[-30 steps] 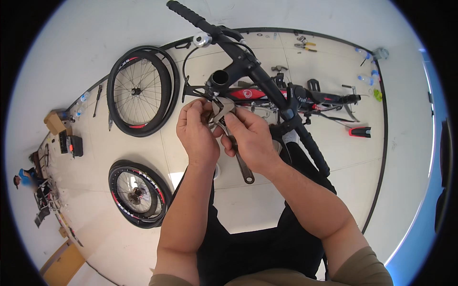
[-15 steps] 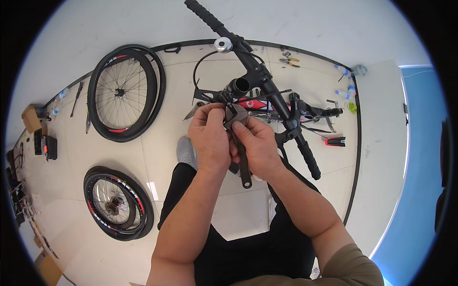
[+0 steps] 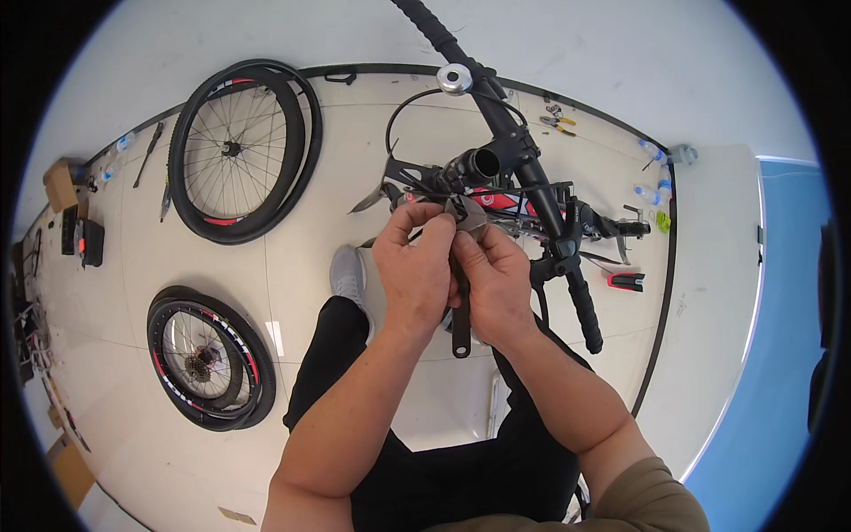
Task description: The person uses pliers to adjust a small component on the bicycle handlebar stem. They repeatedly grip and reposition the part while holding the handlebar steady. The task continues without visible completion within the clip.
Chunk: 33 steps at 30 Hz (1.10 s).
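An adjustable wrench (image 3: 462, 328) hangs between my hands, its jaws up at the bicycle frame and its handle pointing down toward me. My right hand (image 3: 498, 288) grips it just below the head, thumb on the metal. Close beside it, my left hand (image 3: 415, 262) is closed, its fingertips pinched at the wrench jaws; whatever small part lies in them is hidden. Just beyond stands the open black tube (image 3: 481, 164) of the bicycle. The black handlebar (image 3: 523, 168) runs across to the right, with a silver bell (image 3: 454, 80) on it. The red and black frame (image 3: 510, 202) extends behind my hands.
On the left of the tiled floor lie a large wheel with a tyre (image 3: 232, 149) and a second wheel with a cassette (image 3: 206, 362). Pliers (image 3: 558, 124) and water bottles (image 3: 656, 191) rest near the far wall. A red and black part (image 3: 626, 282) lies at right.
The handlebar and frame appear shifted slightly right in view, and the wheels have shifted too, as my view moved. Both hands stay together at the wrench, whose handle now hangs more upright.
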Tool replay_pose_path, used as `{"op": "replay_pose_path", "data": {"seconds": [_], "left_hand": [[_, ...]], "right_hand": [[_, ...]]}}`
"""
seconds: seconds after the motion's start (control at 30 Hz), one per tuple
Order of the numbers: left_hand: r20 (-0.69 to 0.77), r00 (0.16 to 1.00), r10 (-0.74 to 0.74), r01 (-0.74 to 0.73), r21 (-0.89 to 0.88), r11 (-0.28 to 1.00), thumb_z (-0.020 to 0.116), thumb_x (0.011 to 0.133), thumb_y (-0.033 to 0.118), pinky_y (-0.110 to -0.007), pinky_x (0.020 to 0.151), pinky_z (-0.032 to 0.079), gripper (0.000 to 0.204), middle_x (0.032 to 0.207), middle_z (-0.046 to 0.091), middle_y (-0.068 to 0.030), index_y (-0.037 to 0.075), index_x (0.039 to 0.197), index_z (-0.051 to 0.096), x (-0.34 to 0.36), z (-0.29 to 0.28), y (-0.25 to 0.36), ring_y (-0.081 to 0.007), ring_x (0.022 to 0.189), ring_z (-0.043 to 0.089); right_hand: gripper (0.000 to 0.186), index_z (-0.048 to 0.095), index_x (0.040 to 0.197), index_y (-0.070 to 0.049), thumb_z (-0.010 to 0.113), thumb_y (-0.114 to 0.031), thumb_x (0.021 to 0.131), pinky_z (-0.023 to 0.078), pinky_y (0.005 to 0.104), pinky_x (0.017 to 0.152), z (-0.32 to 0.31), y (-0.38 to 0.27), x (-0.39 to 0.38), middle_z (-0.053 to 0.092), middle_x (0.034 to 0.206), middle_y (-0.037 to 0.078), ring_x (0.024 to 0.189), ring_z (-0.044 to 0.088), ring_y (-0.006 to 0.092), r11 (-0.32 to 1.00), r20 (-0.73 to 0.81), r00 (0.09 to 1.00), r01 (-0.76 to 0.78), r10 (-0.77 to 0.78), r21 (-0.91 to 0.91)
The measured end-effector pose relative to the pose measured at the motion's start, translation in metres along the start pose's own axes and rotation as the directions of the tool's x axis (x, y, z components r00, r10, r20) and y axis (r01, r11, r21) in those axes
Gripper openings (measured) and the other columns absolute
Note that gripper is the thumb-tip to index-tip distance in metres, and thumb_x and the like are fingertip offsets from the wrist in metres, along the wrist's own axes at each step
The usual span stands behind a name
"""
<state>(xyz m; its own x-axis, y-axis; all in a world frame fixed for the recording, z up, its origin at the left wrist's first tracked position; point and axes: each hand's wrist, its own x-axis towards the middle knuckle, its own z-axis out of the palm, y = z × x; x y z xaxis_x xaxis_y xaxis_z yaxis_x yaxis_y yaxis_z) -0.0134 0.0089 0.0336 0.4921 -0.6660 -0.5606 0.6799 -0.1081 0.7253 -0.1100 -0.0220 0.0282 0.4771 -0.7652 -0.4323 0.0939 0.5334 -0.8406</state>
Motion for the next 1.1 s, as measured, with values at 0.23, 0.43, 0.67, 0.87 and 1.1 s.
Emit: {"op": "replay_pose_path", "data": {"seconds": [0.23,0.43,0.67,0.87,1.1], "left_hand": [[-0.045,0.998,0.036,-0.037,-0.031,0.999,0.063,0.089,0.013,-0.026,0.031,0.032,0.013,0.062,0.058,-0.0048,0.0,0.092,0.062,0.003,0.004,-0.003,-0.0088,0.036,0.044],[-0.047,0.999,0.023,-0.025,-0.044,0.999,0.063,0.089,0.014,-0.026,0.034,0.033,0.015,0.063,0.06,-0.0047,-0.001,0.089,0.063,0.004,0.005,0.0,-0.008,0.039,0.046],[-0.045,0.999,-0.003,0.002,-0.018,1.0,0.065,0.088,0.016,-0.025,0.037,0.035,0.017,0.063,0.06,-0.0038,-0.001,0.089,0.064,0.003,0.002,0.003,-0.007,0.041,0.046],[-0.053,0.998,-0.034,0.033,-0.028,0.999,0.066,0.088,0.017,-0.024,0.035,0.033,0.018,0.061,0.059,-0.0029,-0.001,0.089,0.065,0.006,0.001,0.006,-0.0063,0.039,0.045],[0.011,0.999,-0.042,0.042,-0.031,0.999,0.063,0.089,0.016,-0.024,0.027,0.032,0.021,0.081,0.063,-0.0104,-0.004,0.097,0.061,0.007,-0.001,0.008,-0.0093,0.035,0.041]], "right_hand": [[0.011,0.059,0.105,0.0,0.052,-0.008,0.103,0.041,0.0234,0.047,-0.003,-0.003,0.0,0.06,0.076,0.002,0.056,0.052,0.0079,0.998,0.034,0.999,-0.01,0.008,0.063],[0.01,0.059,0.105,0.0,0.054,-0.007,0.101,0.044,0.0238,0.046,-0.007,-0.002,-0.001,0.065,0.077,0.005,0.056,0.057,0.0097,1.0,0.036,0.999,0.006,-0.005,-0.013],[0.011,0.057,0.103,0.001,0.057,-0.01,0.101,0.046,0.0259,0.045,-0.003,-0.01,0.0,0.067,0.077,0.009,0.055,0.06,0.0119,0.997,0.033,0.997,-0.064,0.063,0.033],[0.011,0.057,0.102,0.0,0.058,-0.011,0.101,0.045,0.0257,0.044,0.003,-0.008,-0.002,0.067,0.077,0.009,0.055,0.059,0.012,0.99,0.019,0.998,-0.062,0.06,0.123],[0.011,0.057,0.1,-0.002,0.059,-0.012,0.101,0.043,0.0251,0.043,0.003,-0.009,-0.002,0.067,0.076,0.009,0.054,0.059,0.0122,0.988,0.006,0.996,-0.092,0.092,0.125]]}}
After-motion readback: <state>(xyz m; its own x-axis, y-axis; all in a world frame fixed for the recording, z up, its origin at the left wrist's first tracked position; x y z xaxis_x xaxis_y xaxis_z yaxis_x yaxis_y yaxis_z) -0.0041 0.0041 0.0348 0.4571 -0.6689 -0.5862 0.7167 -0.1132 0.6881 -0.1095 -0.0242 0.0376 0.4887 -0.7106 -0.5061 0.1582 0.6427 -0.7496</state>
